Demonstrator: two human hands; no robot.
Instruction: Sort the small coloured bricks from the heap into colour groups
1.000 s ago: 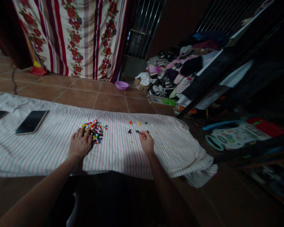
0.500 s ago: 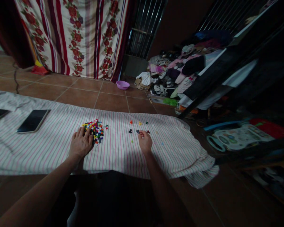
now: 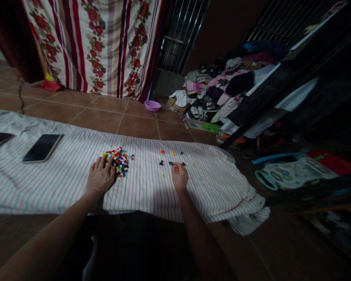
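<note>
A heap of small, bright, many-coloured pieces [image 3: 121,160] lies on the striped cloth [image 3: 140,183]. My left hand [image 3: 101,175] rests flat against the heap's near left side, fingers stretched out over its edge. To the right, my right hand [image 3: 179,175] has thumb and fingers pinched together at a small grey piece [image 3: 171,163]. Around it lie little groups sorted by colour: orange pieces [image 3: 162,151], yellow pieces [image 3: 173,153], a dark green piece [image 3: 181,152], black pieces [image 3: 161,162], dark red pieces [image 3: 183,164], a lime green piece [image 3: 163,175] and a light blue piece [image 3: 201,179].
Two phones, one a dark-screened phone [image 3: 43,148], lie at the cloth's left. Beyond the cloth a purple basin [image 3: 152,105] stands on the tiled floor, near a pile of clothes [image 3: 213,86]. A flowered curtain [image 3: 111,47] hangs behind.
Both hands stay almost in place, the right still at the grey pieces. The view has shifted very slightly.
</note>
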